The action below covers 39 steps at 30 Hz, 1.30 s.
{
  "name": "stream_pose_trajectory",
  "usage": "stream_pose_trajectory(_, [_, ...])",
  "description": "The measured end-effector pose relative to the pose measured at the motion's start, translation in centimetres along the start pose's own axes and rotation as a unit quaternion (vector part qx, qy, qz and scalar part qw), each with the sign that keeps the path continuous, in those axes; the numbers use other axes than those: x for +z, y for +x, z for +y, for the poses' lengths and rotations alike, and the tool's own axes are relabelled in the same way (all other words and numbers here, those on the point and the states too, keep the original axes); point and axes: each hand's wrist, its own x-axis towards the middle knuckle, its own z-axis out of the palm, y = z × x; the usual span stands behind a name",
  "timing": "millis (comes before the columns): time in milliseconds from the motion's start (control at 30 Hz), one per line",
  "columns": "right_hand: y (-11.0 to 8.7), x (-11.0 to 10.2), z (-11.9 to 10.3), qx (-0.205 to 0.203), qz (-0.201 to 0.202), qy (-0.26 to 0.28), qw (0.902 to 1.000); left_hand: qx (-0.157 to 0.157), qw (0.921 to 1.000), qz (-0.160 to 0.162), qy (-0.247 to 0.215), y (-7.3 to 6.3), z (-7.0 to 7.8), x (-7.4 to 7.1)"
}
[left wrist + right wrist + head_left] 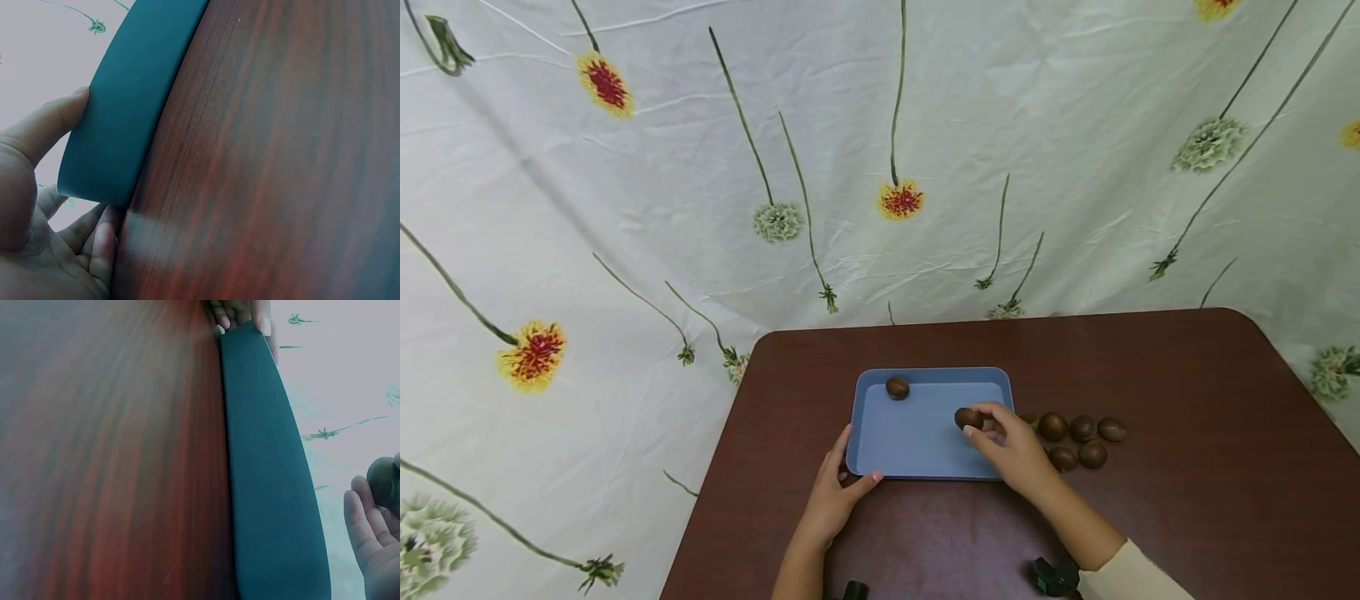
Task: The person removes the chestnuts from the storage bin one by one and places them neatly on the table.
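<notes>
A shallow blue tray (917,467) lies on the dark brown table. My left hand (835,492) holds its near left corner; in the left wrist view the thumb (59,122) touches the rim and the other fingers bend round the corner. Over the right part of the tray, my right hand (1011,446) pinches a round, brown, nut-like ball (967,418) between thumb and fingers. The ball (382,481) also shows at the right edge of the right wrist view. Another brown ball (897,387) sits inside the tray near the far left corner.
Several more brown balls (1082,429) lie in a cluster on the table (1210,500) right of the tray, some partly hidden behind my right hand. A white flowered cloth (850,275) hangs behind the table. Dark wrist devices (1056,577) show at the bottom.
</notes>
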Motion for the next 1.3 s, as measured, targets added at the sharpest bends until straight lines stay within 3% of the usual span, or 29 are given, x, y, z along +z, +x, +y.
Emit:
stream_pose_trajectory(167, [-1.6,-1.6,0.6,0.014,0.008,0.01,0.9998,0.002,1.0,0.0,0.004,0.0,0.0,0.0])
stream_pose_trajectory(467, [-3.7,-5.1,2.1,-0.026,0.033,0.058,0.9974,0.001,1.0,-0.001,0.007,0.1,0.0,0.0])
stream_pose_trajectory(600, [-4.8,-6.4,3.2,-0.03,0.058,0.048,0.9967,0.001,1.0,-0.001,0.003,0.1,0.0,0.0])
stream_pose_trajectory(800, [-6.3,-7.7,4.0,0.002,0.088,0.046,0.995,0.0,1.0,-0.001,-0.003,0.2,-0.1,0.1])
stream_pose_trajectory(1000, [-7.8,-9.0,4.6,0.067,0.105,-0.021,0.992,0.001,1.0,-0.002,-0.002,0.1,0.0,0.0])
stream_pose_trajectory(1300, [-8.8,-11.0,5.3,0.108,0.119,-0.065,0.9848,0.004,1.0,0.0,-0.006,0.0,0.2,0.0])
